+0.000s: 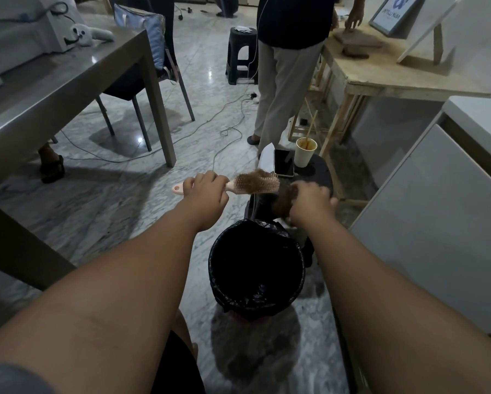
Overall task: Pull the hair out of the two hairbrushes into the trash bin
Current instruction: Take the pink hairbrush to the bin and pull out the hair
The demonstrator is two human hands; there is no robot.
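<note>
A pink hairbrush (255, 185) full of brown hair is held level above and beyond the trash bin (257, 268), which is lined with a black bag. My left hand (207, 191) grips the brush by its handle, the handle's end sticking out to the left. My right hand (312, 201) is closed on a clump of brown hair (284, 200) at the brush's right end. A second hairbrush is not visible; it may be hidden behind my right hand.
A black stool (322, 177) behind the bin carries a phone (283, 162) and a paper cup (304, 152). A person (284, 66) stands beyond it. A grey table (68, 89) is at the left, a white cabinet (437, 237) at the right, cables on the floor.
</note>
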